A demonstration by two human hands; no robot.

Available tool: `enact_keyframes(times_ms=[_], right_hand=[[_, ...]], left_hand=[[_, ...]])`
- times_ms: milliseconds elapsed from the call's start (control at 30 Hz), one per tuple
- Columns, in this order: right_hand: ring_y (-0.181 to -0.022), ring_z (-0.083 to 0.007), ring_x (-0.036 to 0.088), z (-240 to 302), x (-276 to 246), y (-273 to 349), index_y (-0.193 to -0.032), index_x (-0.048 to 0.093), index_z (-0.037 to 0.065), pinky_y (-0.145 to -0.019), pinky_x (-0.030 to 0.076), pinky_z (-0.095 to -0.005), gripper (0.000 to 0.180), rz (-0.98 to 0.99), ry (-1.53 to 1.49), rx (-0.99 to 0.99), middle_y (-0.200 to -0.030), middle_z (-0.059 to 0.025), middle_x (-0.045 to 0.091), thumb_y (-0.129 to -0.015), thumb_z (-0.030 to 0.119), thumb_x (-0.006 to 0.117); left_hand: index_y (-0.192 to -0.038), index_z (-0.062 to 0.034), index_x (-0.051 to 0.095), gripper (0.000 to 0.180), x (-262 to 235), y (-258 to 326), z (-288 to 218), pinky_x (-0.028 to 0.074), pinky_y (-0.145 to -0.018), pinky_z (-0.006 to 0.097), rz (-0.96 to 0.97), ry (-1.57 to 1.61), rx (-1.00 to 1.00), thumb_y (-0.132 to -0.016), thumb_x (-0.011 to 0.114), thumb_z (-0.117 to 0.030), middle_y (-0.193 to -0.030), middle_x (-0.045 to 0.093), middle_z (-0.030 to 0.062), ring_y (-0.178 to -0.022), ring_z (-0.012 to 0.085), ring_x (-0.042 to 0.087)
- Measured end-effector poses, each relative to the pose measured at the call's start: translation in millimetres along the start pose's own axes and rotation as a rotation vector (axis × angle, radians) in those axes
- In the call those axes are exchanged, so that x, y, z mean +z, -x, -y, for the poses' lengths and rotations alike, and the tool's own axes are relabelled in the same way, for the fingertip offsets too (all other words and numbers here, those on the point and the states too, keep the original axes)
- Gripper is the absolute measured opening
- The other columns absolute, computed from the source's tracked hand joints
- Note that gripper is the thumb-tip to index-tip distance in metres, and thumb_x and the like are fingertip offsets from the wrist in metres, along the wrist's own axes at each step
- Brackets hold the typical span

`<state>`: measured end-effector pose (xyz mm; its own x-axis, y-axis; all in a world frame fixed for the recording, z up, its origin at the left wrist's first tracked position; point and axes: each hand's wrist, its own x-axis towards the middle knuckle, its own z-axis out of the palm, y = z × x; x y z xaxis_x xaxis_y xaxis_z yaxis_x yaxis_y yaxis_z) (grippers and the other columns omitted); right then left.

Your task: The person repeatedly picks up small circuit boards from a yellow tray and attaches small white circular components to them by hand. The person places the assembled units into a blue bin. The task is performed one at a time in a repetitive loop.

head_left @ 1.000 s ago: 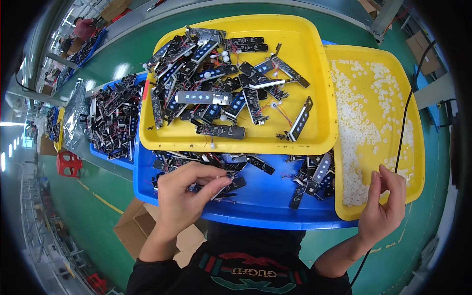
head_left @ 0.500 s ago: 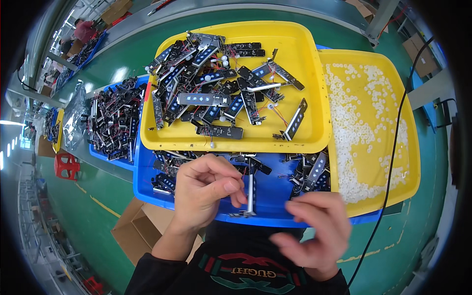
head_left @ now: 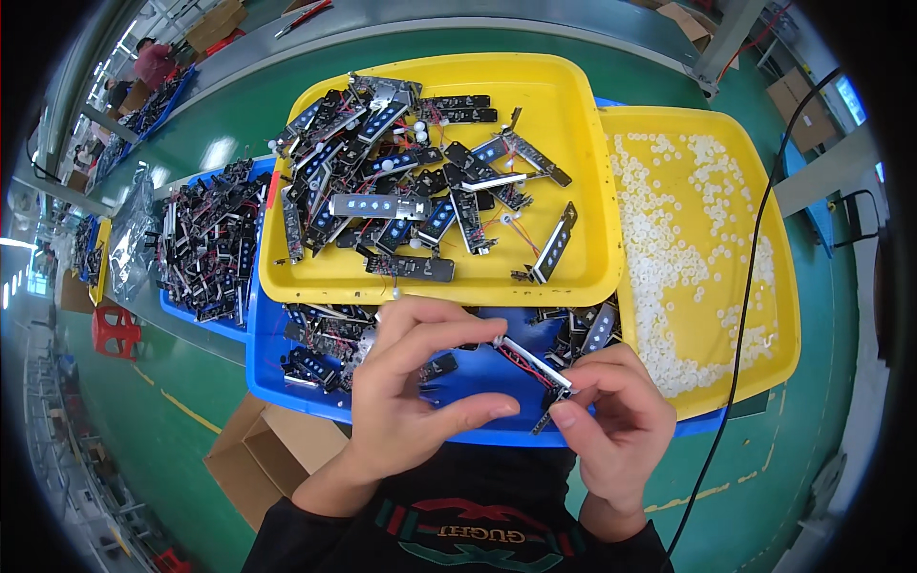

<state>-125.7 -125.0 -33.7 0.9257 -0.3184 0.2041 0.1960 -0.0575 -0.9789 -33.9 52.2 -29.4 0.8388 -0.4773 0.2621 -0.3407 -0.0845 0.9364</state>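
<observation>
A slim black circuit board module [head_left: 531, 365] with a white strip and red wires slants over the blue tray [head_left: 506, 430]. Its lower end is pinched between the thumb and fingers of my right hand [head_left: 619, 420]. My left hand [head_left: 406, 387] has thumb and index finger spread wide, the index fingertip at the module's upper end. Behind my hands, a yellow tray [head_left: 535, 76] bears a heap of similar circuit boards [head_left: 382, 205] with wires and small white round parts. More boards lie in the blue tray, partly hidden by my hands.
At right, a second yellow tray [head_left: 702, 119] holds many small white rings [head_left: 669, 277]. A black cable [head_left: 740, 334] hangs across it. Another blue tray of boards [head_left: 210, 244] stands at left, near a clear plastic bag [head_left: 134, 234]. An open cardboard box [head_left: 263, 458] sits below.
My right hand has moved in and taken hold of the module's lower end. The left thumb and index finger have spread apart, and the module has tilted from upright to slanted.
</observation>
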Motion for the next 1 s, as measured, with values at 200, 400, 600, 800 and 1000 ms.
enact_keyframes(times_ms=[200,400,600,800,1000], right_hand=[[-0.066,-0.0093,0.057,3.0,-5.9,1.1,-0.100,0.065,-0.008,-0.062,0.044,-0.0201,0.024,0.019,-0.254,0.108,-0.097,-0.0153,0.060,-0.077,-0.011,0.070],[-0.067,-0.0093,0.056,0.3,-3.2,4.8,-0.102,0.065,-0.007,-0.061,0.043,-0.0202,0.025,0.052,-0.275,0.141,-0.098,-0.0152,0.060,-0.078,-0.010,0.071],[-0.063,-0.0073,0.053,-6.9,9.2,8.5,-0.104,0.066,-0.005,-0.056,0.042,-0.0199,0.027,0.067,-0.073,0.010,-0.096,-0.0121,0.061,-0.078,-0.009,0.071],[-0.067,-0.0119,0.057,6.1,4.7,5.7,-0.101,0.069,-0.005,-0.058,0.045,-0.0219,0.020,-0.020,0.075,0.025,-0.092,-0.0125,0.063,-0.082,-0.008,0.066],[-0.073,-0.0170,0.063,10.5,-1.4,2.7,-0.101,0.070,-0.004,-0.062,0.049,-0.0235,0.020,-0.013,0.031,-0.066,-0.090,-0.0156,0.065,-0.081,-0.008,0.066]], left_hand=[[-0.109,0.0030,0.066,0.041,2.3,-8.4,-5.5,0.044,-0.091,0.033,0.061,-0.031,-0.015,-0.072,0.081,-0.011,-0.111,0.060,0.0171,-0.103,0.0234,0.057],[-0.096,0.0034,0.065,0.019,6.4,-1.5,-6.2,0.051,-0.081,0.030,0.087,0.659,-0.386,-0.078,0.072,0.003,-0.100,0.064,0.0177,-0.093,0.0212,0.064],[-0.086,-0.0003,0.061,0.010,28.3,5.9,3.1,0.052,-0.078,0.036,-0.065,0.835,-0.254,-0.081,0.070,-0.003,-0.087,0.060,0.0138,-0.085,0.0268,0.065],[-0.087,-0.0006,0.060,0.009,29.4,2.8,-8.0,0.053,-0.071,0.036,-0.162,0.684,-0.186,-0.082,0.067,-0.004,-0.086,0.061,0.0153,-0.077,0.0261,0.065],[-0.088,0.0013,0.060,0.012,23.7,3.3,-4.2,0.053,-0.069,0.032,-0.092,0.321,0.003,-0.079,0.069,0.002,-0.087,0.065,0.0182,-0.076,0.0220,0.065]])
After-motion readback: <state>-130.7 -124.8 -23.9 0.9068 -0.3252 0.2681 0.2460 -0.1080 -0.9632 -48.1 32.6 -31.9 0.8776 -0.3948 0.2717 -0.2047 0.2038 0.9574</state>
